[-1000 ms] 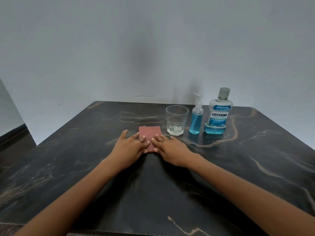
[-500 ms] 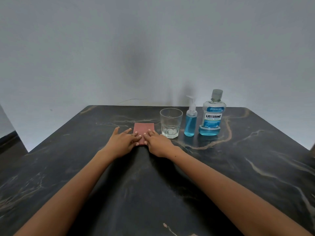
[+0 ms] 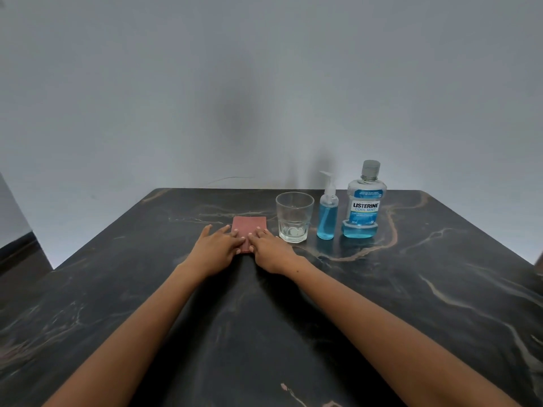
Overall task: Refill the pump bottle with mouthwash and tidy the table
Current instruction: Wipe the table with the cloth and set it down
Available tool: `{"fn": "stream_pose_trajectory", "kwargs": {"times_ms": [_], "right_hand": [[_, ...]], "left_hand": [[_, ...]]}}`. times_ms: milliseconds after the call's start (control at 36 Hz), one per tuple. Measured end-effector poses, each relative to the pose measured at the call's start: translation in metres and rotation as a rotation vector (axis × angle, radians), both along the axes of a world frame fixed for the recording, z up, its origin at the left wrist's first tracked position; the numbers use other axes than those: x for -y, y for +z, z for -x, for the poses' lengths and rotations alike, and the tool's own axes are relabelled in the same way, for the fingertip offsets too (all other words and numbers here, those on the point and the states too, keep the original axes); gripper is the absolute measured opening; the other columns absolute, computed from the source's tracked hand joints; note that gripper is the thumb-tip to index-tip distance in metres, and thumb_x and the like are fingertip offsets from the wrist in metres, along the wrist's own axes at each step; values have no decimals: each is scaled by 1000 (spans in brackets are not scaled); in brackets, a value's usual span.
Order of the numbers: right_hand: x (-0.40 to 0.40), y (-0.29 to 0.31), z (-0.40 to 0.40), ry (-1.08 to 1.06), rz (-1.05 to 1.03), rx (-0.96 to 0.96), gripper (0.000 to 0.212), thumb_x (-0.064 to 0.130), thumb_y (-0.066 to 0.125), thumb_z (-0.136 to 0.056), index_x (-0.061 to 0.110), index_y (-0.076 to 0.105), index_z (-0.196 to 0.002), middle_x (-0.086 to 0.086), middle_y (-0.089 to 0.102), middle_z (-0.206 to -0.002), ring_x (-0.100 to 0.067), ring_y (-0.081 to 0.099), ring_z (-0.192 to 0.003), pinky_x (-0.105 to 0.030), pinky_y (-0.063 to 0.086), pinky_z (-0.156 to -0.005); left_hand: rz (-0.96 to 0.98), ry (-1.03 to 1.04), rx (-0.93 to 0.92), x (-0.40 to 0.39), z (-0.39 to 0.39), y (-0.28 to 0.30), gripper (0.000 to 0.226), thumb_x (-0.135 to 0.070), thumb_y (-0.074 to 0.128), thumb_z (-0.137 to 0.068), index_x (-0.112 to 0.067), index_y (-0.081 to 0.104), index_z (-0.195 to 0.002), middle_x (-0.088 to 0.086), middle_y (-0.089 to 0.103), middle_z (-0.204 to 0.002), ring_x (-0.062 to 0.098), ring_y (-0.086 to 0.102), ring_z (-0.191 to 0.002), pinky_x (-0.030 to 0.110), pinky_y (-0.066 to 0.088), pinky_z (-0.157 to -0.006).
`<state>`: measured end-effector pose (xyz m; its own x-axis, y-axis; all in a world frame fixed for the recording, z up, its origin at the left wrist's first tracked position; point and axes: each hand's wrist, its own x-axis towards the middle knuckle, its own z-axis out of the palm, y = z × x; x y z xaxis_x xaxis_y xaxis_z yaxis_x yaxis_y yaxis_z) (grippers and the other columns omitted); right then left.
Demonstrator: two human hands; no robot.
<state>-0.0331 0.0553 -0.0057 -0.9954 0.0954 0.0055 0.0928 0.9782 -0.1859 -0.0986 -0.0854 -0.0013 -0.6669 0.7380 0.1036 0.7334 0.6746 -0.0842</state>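
A small pump bottle (image 3: 327, 214) full of blue liquid stands upright at the back of the dark marble table (image 3: 411, 289). Right of it stands a capped Listerine mouthwash bottle (image 3: 364, 207) with a little blue liquid at its bottom. An empty clear glass (image 3: 293, 217) stands left of the pump bottle. A folded reddish cloth (image 3: 249, 227) lies flat left of the glass. My left hand (image 3: 219, 248) and my right hand (image 3: 269, 249) rest flat side by side, fingertips pressing on the cloth's near half.
A plain grey wall rises behind the table's far edge. The table's left edge drops to a dark floor (image 3: 17, 268). Glass, pump bottle and mouthwash bottle stand in a row along the back right.
The view has tilted up and pulled back, so the hands and objects appear farther away. Both hands have stayed on the cloth; the objects have not moved.
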Motion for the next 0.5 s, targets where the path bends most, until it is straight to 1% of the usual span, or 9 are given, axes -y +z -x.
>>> {"fn": "stream_pose_trajectory", "kwargs": {"times_ms": [139,333,417,500], "right_hand": [[1,2,4,-15,17,3,47,20,30,-102,8,26,-147,-16,13,-158,-27,12,-147,-44,22,-116],[3,5,2,-26,37,-18,44,19,32,-102,6,31,-144,-19,18,-156,-29,16,-146,-45,26,-113],[3,5,-8,-22,66,-63,44,18,33,-102,4,31,-144,-18,18,-157,-28,16,-146,-43,25,-115],[0,8,-27,6,84,-140,43,17,36,-101,2,36,-141,-18,24,-155,-28,22,-144,-39,23,-115]], "left_hand": [[2,21,-11,-3,2,-3,44,-26,36,-100,-27,38,-144,0,29,-156,16,20,-146,46,11,-116],[-6,46,26,-6,-3,2,44,-23,37,-99,-25,39,-143,2,29,-156,18,21,-145,47,12,-115],[-39,40,31,-3,-9,4,43,-23,37,-99,-22,41,-142,4,30,-156,19,21,-145,47,12,-116],[-68,33,5,2,-17,4,44,-25,38,-99,-19,39,-143,5,30,-155,20,20,-146,46,11,-116]]}}
